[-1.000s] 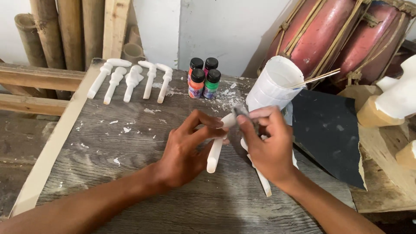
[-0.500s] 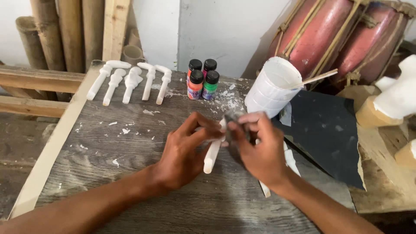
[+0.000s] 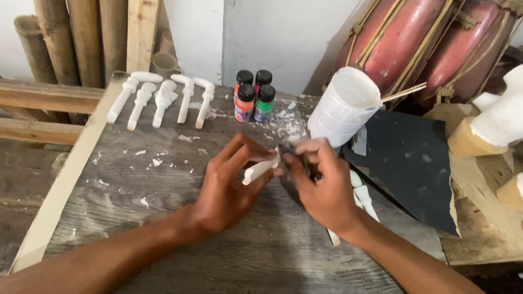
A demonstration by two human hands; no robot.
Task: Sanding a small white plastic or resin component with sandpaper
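Left hand (image 3: 229, 185), right hand (image 3: 321, 188) pinched together

Two bare forearms, unsleeved to frame edge. Left hand (image 3: 226, 188) and right hand (image 3: 321, 188) ungloved; no rings, watch or bands visible.

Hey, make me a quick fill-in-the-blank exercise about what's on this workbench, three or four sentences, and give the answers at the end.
1. The left hand holds a small white carved piece, while the right hand presses a scrap of dark ____ against it.
2. At the back left of the wooden table, ____ white carved pieces lie in a row.
3. The small paint bottles all have ____ caps.
4. Thin sticks poke out of the white ____.

Missing words: sandpaper; five; black; cup
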